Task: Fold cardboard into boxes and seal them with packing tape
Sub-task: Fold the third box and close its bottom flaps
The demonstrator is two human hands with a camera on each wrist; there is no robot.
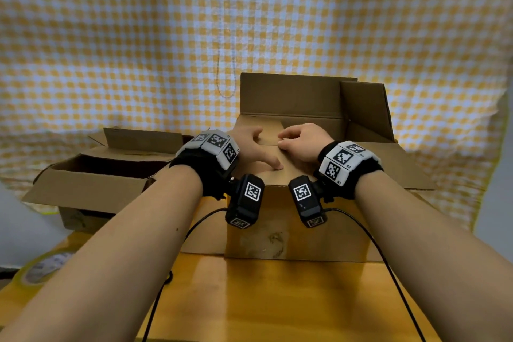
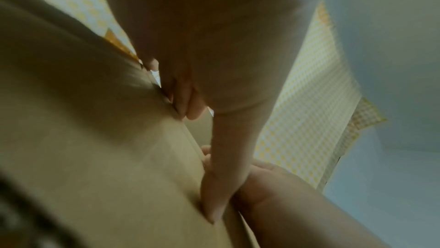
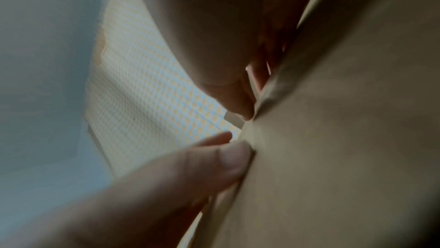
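Both forearms reach in from the near edge of the head view, over a wooden table [image 1: 277, 300] on which the cardboard box [image 1: 297, 225] stands. On its top, the left hand [image 1: 254, 147] lies spread and flat on the near flap [image 1: 274, 172], thumb stretched toward the right hand [image 1: 304, 140], whose curled fingers pinch a flap edge. Far and right flaps stand up. A second open box [image 1: 91, 186] sits left, a tape roll [image 1: 44, 266] at the table's near-left corner.

From the left wrist view, the thumb [image 2: 221, 186] presses the board beside the seam.

From the right wrist view, the thumb [image 3: 228, 159] and fingers nip the flap's edge.

The board looks light and stiff, creasing only along scores; best held at flap edges, pressed flat near the seam.
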